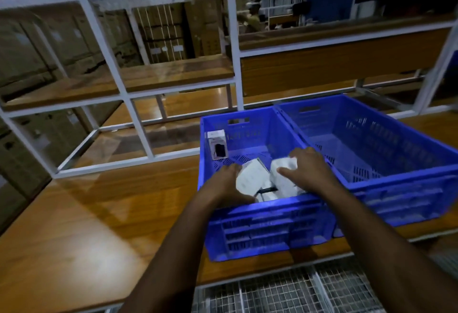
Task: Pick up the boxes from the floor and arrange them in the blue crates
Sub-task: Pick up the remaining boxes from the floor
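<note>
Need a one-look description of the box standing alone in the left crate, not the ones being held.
Find the left blue plastic crate on the wooden shelf. In its far-left corner stands a small upright white box with a dark picture, untouched, while the other white boxes are in the hands.

The hands (267, 176) cover parts of the blurred white boxes (252, 176); the right blue crate (371, 144) is cropped.
</note>
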